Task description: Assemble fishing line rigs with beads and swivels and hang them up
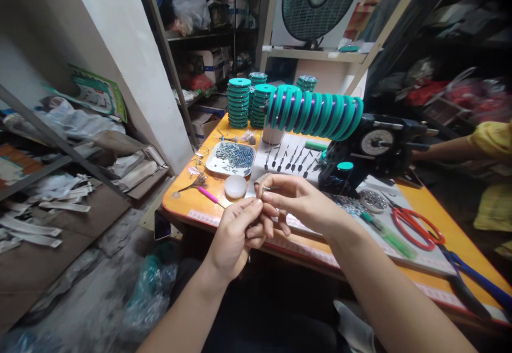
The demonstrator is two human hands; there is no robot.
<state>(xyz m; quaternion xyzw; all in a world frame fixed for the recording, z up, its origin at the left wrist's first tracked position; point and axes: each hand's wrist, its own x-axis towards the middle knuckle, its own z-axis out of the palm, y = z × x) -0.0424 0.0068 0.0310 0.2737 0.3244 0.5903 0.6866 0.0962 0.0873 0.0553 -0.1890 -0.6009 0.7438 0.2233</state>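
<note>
My left hand [236, 233] and my right hand [298, 198] meet in front of me, just over the near edge of the orange table [452, 219]. Their fingertips pinch something very small between them, too small to name. Behind the hands a row of teal spools [316, 110] wound with purple thread sits on a black winding machine [372, 147]. A white round lid [236, 186] lies just beyond my left fingers.
A tray of small metal parts [232, 157], stacks of teal spools [239, 102], a row of small black pins [290, 158], red scissors [416, 225], blue-handled pliers [476, 278], a green tool [386, 233]. Another person's arm [452, 147] reaches in from the right. Cluttered shelves stand to the left.
</note>
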